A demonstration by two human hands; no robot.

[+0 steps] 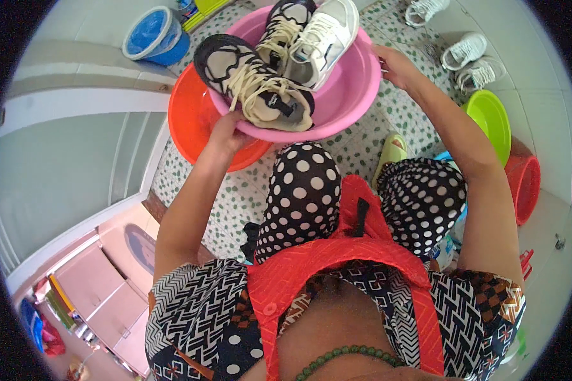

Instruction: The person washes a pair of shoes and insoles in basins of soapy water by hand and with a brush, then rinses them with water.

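Observation:
Between my hands is a round pink basin [346,105] carrying several shoes. A black-and-beige sneaker [251,82] with cream laces lies nearest me, partly over the rim. Behind it is a similar dark sneaker [285,28], and a white sneaker [324,41] leans beside that. My left hand [229,130] grips the basin's near-left rim, its fingers mostly hidden beneath. On the right side, my right hand [393,65] closes on the rim with the thumb near the top edge. An orange-red basin [187,117] sits below and to the left, partly covered by the pink one.
White shoes [465,51] stand on the floor along the right wall. A lime-green basin [489,120] and a red bucket [524,187] are at the right. A blue bucket [157,38] stands far left, near a frosted door [76,171]. Green-spotted tile [235,197] covers the floor.

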